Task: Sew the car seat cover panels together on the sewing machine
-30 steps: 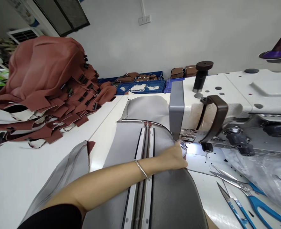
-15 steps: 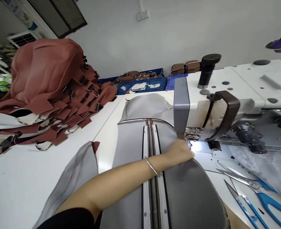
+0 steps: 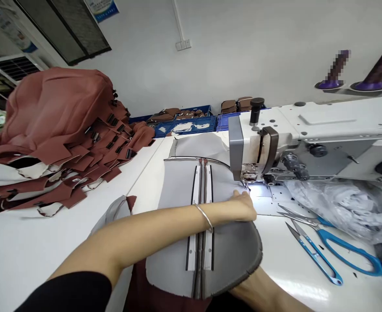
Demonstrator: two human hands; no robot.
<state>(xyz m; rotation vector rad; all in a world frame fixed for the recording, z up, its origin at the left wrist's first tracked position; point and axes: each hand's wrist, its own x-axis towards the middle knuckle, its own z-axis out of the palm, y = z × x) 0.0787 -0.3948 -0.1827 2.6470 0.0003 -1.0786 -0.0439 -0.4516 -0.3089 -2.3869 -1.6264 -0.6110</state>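
Observation:
A grey sewn cover panel [image 3: 171, 190] lies under the sewing machine head [image 3: 236, 147], with two white strips [image 3: 208, 255] along its middle seam. My left hand [image 3: 243, 207], a bangle on its wrist, is closed on the panel's right edge, just in front of the needle area [image 3: 247, 185]. My right arm comes in from the bottom right. My right hand [image 3: 247, 284] reaches beneath the panel's near end, its fingers hidden by the panel.
Brown-red covers [image 3: 61, 112] are heaped at the left. Blue-handled scissors [image 3: 347, 251] and thread snips [image 3: 314, 253] lie right of the panel, before a clear plastic bag [image 3: 340, 203]. Blue crates [image 3: 191, 125] stand by the wall. Another grey piece [image 3: 113, 212] lies under my left arm.
The view has shifted, showing more of the machine and the panel's near end. My left hand stays by the needle, its fingers slightly changed. More of my right forearm shows.

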